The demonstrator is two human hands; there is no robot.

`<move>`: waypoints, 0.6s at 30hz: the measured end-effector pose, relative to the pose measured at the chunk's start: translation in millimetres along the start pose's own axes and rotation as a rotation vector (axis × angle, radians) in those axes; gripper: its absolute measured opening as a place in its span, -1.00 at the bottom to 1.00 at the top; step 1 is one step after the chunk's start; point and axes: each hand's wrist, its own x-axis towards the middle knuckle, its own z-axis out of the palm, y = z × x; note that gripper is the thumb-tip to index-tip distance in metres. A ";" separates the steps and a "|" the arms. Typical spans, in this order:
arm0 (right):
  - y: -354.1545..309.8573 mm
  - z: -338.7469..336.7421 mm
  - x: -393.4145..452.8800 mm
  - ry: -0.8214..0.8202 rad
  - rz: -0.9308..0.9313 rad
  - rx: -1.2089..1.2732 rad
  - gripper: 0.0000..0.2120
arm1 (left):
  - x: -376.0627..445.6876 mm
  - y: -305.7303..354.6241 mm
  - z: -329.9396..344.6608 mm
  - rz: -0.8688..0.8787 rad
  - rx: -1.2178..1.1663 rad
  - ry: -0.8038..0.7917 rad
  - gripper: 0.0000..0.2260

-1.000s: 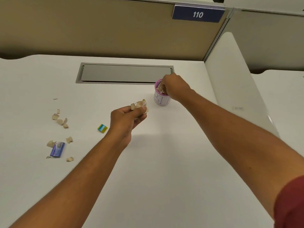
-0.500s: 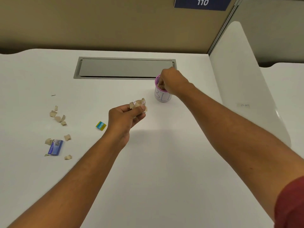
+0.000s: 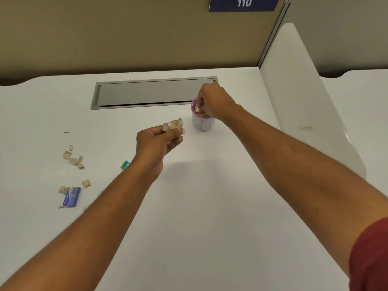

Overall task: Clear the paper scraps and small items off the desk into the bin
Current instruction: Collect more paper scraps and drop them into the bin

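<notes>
Both hands at work over the white bench (image 3: 210, 206), one loaded with scraps, one at the bin.

Nearest, to the left of the left hand (image 3: 156, 143), a blue packet (image 3: 71, 196) lies flat with tan paper scraps (image 3: 73, 159) scattered around and beyond it; a small yellow-and-teal item (image 3: 125, 164) sits just beside the left wrist. The left fingers (image 3: 175, 139) are clenched around a bunch of tan scraps (image 3: 174, 125), held above the bench, near the bin and to its left. Farther on, the right hand (image 3: 214, 101) sits over the mouth of the small pink-rimmed bin (image 3: 202, 123), its fingers curled down inside and touching tan scraps there; whether they pinch any I cannot tell. Behind the right fingers runs a grey cable-tray lid (image 3: 153, 93), then the tan partition (image 3: 126, 32) with a blue "110" sign (image 3: 243, 3).
</notes>
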 end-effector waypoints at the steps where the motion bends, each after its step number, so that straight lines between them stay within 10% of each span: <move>1: 4.4 0.5 -4.9 0.032 0.008 0.077 -0.70 | 2.1 2.4 3.5 0.011 0.024 -0.004 -0.73; 7: 28.9 31.8 -87.6 0.603 0.133 0.571 -0.89 | 29.6 21.0 29.7 0.170 0.299 -0.019 -0.81; 13: 32.8 140.1 -167.3 0.258 0.039 0.392 -0.66 | 70.3 34.5 84.5 0.537 1.024 -0.057 -0.82; 18: 33.2 165.1 -171.8 0.344 -0.019 0.277 -0.67 | 89.8 39.4 111.3 0.568 1.398 -0.159 -0.76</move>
